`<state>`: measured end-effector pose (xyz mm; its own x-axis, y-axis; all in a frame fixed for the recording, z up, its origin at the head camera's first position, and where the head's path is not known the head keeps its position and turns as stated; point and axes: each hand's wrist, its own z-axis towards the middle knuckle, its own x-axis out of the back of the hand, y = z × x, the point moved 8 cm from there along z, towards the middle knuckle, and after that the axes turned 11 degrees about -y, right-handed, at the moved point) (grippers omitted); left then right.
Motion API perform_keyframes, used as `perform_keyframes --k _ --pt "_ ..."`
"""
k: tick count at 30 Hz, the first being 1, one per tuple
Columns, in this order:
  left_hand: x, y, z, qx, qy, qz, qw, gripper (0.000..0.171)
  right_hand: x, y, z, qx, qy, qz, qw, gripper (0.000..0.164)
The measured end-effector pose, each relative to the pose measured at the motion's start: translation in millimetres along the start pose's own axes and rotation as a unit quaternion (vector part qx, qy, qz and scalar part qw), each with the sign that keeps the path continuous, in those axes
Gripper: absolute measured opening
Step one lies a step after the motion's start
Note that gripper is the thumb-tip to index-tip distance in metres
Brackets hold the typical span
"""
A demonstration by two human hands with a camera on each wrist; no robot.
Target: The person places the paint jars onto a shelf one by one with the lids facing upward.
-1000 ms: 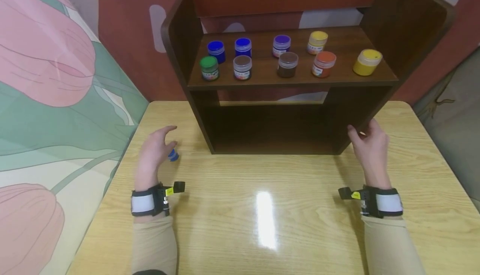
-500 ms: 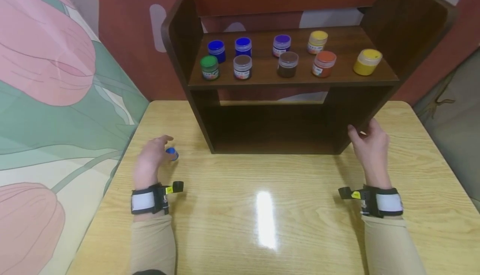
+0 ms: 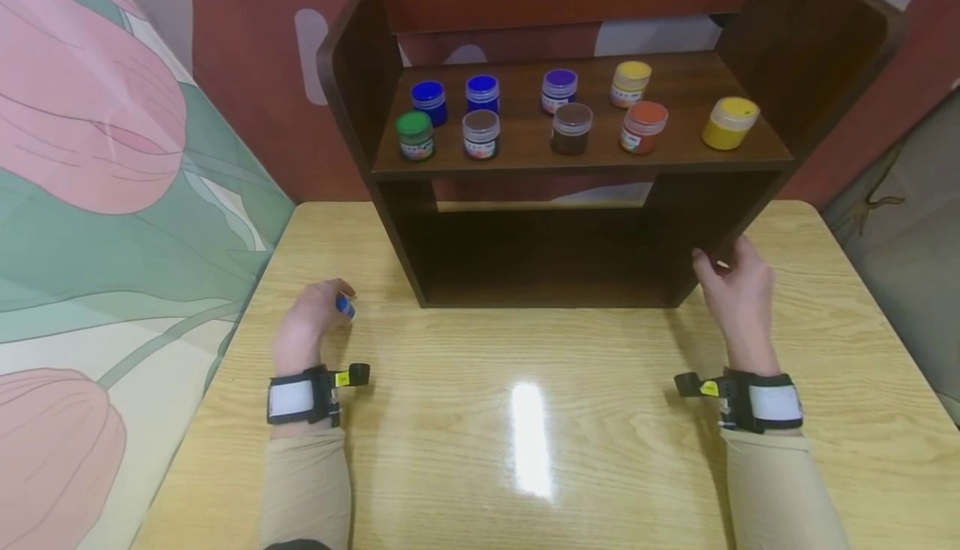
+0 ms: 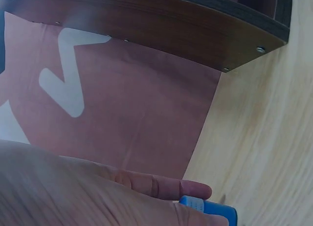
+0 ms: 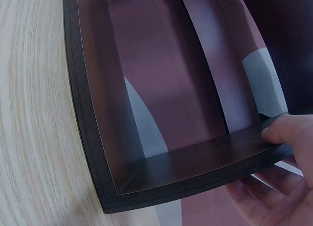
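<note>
On the table's left side, my left hand (image 3: 309,317) pinches a small blue jar (image 3: 345,307) between thumb and fingers. In the left wrist view the same blue jar (image 4: 224,211) lies tilted between thumb and index finger, with a pale label band at one end. My right hand (image 3: 738,304) grips the lower right side panel of a dark brown wooden shelf (image 3: 585,168). The right wrist view shows the thumb on the panel's inner face and the other fingers behind its outer side.
Several lidded paint jars stand on the shelf's upper board, among them a green jar (image 3: 416,135), a brown jar (image 3: 572,129), an orange-red jar (image 3: 643,127) and a yellow jar (image 3: 730,123). The shelf stands on a light wood table (image 3: 450,417) before a patterned wall (image 3: 247,75).
My left hand has come down from open-fingered beside the blue jar and closed its thumb and fingers on it. The right hand keeps its grip on the shelf.
</note>
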<state>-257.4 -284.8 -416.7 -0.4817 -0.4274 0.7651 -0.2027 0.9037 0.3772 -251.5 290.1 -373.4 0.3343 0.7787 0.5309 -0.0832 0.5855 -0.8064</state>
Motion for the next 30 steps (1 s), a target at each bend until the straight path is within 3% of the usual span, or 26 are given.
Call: perform_keyframes --k 11,23,30 --pt "-3.7 -2.8 6.1 0.008 0.009 -0.006 0.9999 0.039 1 -4 3 0.006 -0.002 -0.012 1.0 0.034" --pt "-2.5 1.3 3.3 -0.002 0.018 0.001 0.9998 0.038 -2 -2 1 0.005 -0.014 -0.016 1.0 0.035" --pt "5.6 8.7 -1.6 -0.024 0.045 0.002 0.9987 0.041 0 0 0 0.001 -0.006 -0.005 1.0 0.034"
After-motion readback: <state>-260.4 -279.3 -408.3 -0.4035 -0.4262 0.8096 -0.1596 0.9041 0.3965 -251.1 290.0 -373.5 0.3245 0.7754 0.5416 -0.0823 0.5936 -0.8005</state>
